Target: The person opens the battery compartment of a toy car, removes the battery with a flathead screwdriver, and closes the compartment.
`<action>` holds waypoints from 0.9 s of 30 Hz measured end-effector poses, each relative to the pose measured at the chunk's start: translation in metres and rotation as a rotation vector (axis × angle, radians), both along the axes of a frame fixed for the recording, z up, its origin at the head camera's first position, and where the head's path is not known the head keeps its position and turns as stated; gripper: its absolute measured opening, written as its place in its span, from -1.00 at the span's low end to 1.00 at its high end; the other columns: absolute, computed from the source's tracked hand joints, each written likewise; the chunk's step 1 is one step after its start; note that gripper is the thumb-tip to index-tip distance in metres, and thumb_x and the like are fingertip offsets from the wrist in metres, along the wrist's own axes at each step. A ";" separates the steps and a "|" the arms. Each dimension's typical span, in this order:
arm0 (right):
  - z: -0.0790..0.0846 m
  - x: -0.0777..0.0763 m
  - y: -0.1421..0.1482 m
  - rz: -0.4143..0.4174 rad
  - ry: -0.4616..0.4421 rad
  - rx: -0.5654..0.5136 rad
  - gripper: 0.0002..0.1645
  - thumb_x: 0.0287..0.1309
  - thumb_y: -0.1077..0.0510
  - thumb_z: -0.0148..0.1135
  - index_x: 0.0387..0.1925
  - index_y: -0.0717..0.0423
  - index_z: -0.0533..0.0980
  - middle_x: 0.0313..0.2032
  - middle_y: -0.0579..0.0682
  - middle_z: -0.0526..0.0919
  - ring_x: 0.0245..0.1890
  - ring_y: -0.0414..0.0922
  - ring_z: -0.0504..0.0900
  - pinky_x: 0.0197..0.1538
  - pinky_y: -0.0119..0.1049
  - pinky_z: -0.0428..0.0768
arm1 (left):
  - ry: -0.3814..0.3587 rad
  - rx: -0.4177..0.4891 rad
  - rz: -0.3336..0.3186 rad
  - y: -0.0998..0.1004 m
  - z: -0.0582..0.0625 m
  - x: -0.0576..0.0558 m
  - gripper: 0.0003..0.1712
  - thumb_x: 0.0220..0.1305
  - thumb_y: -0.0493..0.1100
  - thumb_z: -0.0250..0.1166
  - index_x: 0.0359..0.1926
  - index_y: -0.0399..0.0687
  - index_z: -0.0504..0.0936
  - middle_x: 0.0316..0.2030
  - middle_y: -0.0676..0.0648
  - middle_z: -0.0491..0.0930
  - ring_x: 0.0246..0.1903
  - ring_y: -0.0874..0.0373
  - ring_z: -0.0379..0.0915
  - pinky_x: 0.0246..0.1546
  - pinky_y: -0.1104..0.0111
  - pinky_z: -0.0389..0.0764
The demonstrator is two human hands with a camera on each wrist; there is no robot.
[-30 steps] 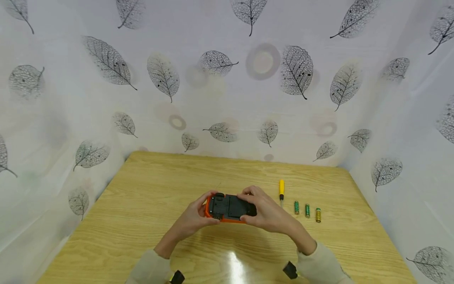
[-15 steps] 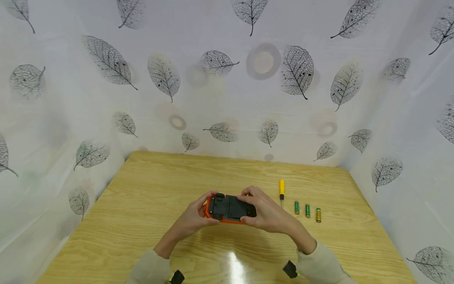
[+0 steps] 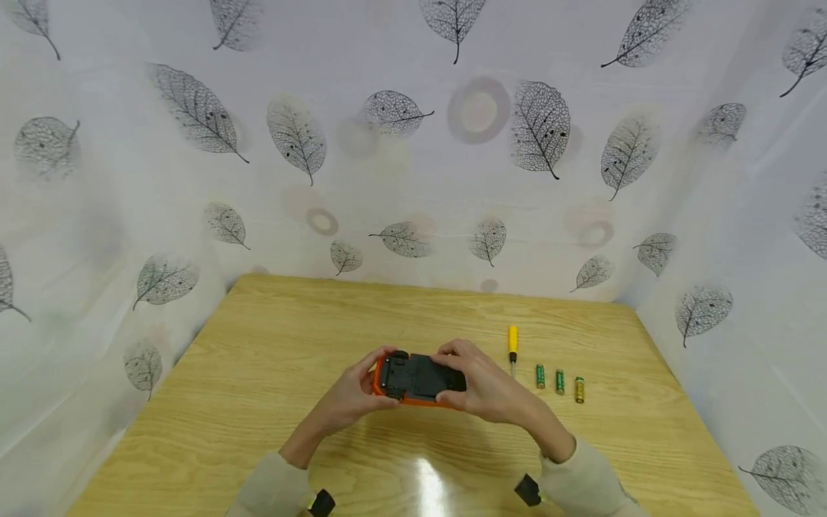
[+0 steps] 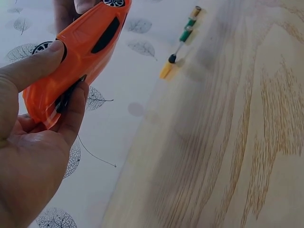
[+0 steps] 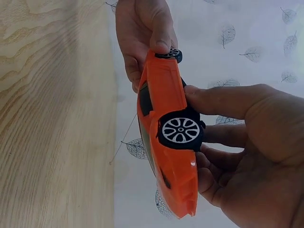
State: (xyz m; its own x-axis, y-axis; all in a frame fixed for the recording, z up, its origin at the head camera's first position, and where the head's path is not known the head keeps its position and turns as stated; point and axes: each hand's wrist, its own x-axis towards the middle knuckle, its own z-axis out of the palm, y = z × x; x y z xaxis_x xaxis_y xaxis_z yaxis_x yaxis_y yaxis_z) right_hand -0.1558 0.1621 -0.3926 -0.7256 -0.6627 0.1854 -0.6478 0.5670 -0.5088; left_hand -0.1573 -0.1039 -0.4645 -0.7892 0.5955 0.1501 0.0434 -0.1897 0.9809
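An orange toy car (image 3: 423, 377) is held upside down over the table, its black underside and a rectangular panel turned up. My left hand (image 3: 352, 391) grips one end, with the thumb near a wheel in the left wrist view. At the other end my right hand (image 3: 487, 384) holds the car between thumb and fingers, the thumb (image 5: 213, 100) lying at the edge of the underside. A silver-spoked front wheel (image 5: 180, 129) shows in the right wrist view. From the car's body a thin wire antenna (image 4: 97, 153) sticks out.
To the right on the wooden table (image 3: 291, 316) lies a yellow-handled screwdriver (image 3: 513, 343). Beside it are two green batteries (image 3: 540, 376) and a gold one (image 3: 579, 390). A white leaf-print curtain (image 3: 413, 187) encloses the table's back and sides.
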 end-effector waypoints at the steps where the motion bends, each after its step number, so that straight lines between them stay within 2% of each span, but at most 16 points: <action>1: 0.000 0.000 0.000 -0.010 -0.001 -0.015 -0.33 0.01 -0.02 0.39 0.15 0.12 0.45 0.06 -0.09 0.39 0.02 -0.19 0.35 -0.05 -0.20 0.50 | -0.001 0.000 0.004 0.000 0.000 0.000 -0.04 0.07 -0.41 0.35 0.41 0.02 0.05 0.34 -0.22 0.05 0.22 -0.06 0.23 0.01 0.19 0.49; 5: -0.002 0.000 0.000 -0.048 0.012 -0.074 -0.34 -0.05 -0.05 0.43 0.12 0.04 0.47 0.03 -0.11 0.46 -0.05 -0.15 0.36 -0.13 -0.20 0.49 | -0.017 0.001 0.016 -0.001 0.001 0.000 -0.04 0.06 -0.41 0.35 0.40 0.04 0.06 0.34 -0.22 0.05 0.21 -0.06 0.25 0.01 0.18 0.50; 9: -0.006 -0.001 0.001 -0.079 0.058 -0.132 -0.41 -0.09 -0.09 0.45 0.00 -0.01 0.51 -0.05 -0.12 0.47 -0.14 -0.09 0.38 -0.20 -0.22 0.47 | -0.044 0.004 0.031 -0.002 0.000 0.000 -0.06 0.08 -0.40 0.34 0.40 0.06 0.07 0.33 -0.21 0.06 0.18 -0.06 0.29 0.00 0.17 0.51; 15: -0.010 -0.003 0.001 -0.067 0.129 -0.200 -0.56 -0.14 -0.10 0.47 -0.21 -0.02 0.57 -0.01 -0.12 0.52 -0.07 -0.16 0.37 -0.17 -0.20 0.49 | -0.053 0.022 0.041 -0.002 0.000 -0.001 -0.08 0.10 -0.41 0.32 0.40 0.05 0.07 0.34 -0.20 0.05 0.17 -0.07 0.31 -0.01 0.16 0.51; 27: -0.020 -0.005 0.003 -0.044 0.100 -0.275 -0.57 -0.07 -0.11 0.41 -0.16 -0.03 0.56 0.05 -0.08 0.49 0.02 -0.16 0.35 -0.15 -0.22 0.54 | -0.030 0.043 0.047 -0.001 0.001 0.000 -0.09 0.11 -0.41 0.31 0.40 -0.01 0.05 0.34 -0.24 0.04 0.16 -0.06 0.31 -0.03 0.20 0.52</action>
